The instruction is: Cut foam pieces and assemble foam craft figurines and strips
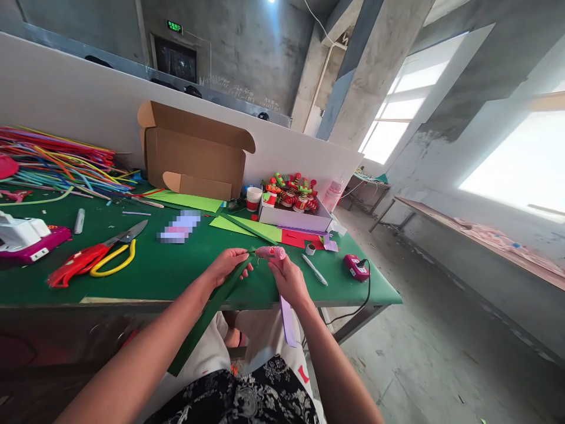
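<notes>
My left hand (pixel 229 265) pinches the upper end of a long dark green paper strip (pixel 198 333), which hangs down over my lap. My right hand (pixel 289 280) is closed around a pink barrel-shaped tool (pixel 270 252) that looks like a small glue gun. Its narrow end points left, close to the pinched green tip at my left fingers. What exactly touches there is too small to tell. A lilac strip (pixel 288 324) hangs below my right hand. A white pen (pixel 315 270) and a small paper roll (pixel 310 249) lie on the table to the right.
On the green table (pixel 154 277) lie scissors with yellow handles (pixel 115 259) beside a red-handled tool (pixel 73 265). Behind stand an open cardboard box (pixel 194 153), paper cups (pixel 253 199) and a white box (pixel 295 219) of red-green decorations. A corded socket (pixel 356 268) sits by the right edge.
</notes>
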The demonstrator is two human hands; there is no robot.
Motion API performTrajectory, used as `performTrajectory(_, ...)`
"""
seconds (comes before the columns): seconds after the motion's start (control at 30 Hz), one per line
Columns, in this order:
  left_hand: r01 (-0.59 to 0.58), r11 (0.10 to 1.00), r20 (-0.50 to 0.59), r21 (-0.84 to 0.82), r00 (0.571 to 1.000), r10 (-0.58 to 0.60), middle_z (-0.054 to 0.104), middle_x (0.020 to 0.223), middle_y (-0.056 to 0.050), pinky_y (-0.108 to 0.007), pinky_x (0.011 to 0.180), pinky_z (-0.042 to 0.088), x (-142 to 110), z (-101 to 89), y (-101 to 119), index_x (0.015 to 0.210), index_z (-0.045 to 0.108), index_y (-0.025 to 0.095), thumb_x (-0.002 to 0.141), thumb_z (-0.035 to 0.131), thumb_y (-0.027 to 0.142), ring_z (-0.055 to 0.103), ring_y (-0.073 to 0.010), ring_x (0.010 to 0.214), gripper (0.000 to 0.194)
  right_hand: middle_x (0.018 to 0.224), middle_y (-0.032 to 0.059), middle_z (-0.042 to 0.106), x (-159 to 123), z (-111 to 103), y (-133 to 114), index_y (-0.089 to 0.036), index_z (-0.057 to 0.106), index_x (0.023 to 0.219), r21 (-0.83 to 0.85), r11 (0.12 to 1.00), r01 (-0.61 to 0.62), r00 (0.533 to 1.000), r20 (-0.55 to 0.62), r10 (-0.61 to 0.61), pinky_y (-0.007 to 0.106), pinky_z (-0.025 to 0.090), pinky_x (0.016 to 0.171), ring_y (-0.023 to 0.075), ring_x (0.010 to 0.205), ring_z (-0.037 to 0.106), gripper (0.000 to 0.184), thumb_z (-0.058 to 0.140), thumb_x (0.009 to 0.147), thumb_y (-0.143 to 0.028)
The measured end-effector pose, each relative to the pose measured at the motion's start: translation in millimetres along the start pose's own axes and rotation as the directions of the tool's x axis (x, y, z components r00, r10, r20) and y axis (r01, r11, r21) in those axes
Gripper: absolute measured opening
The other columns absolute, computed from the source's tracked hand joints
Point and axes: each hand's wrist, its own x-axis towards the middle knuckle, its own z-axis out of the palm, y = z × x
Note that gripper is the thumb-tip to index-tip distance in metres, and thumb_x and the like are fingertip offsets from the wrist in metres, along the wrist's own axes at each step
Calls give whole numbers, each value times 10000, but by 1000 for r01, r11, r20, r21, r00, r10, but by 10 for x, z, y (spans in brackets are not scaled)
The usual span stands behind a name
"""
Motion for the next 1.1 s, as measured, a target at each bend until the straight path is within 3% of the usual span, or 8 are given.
performTrajectory(0.87,-11,1000,18,24,1000,10,681,649,-27,-216,446,430,20,-24,-24,760,583,170,753,683,443,576,-109,483,290,986,98,738,22,3,-12,-195,586,1172,8,1000,-6,1000,-26,7,268,402,683,229,845,662,273,483,954,-322)
performTrajectory(1.1,-14,1000,15,17,1000,14,678,645,-27,-214,438,427,16,-21,-30,757,590,164,754,684,446,569,-105,473,298,907,72,733,-3,22,25,-200,609,1131,53,999,-11,1000,-24,13,257,404,662,203,766,641,259,493,942,-334)
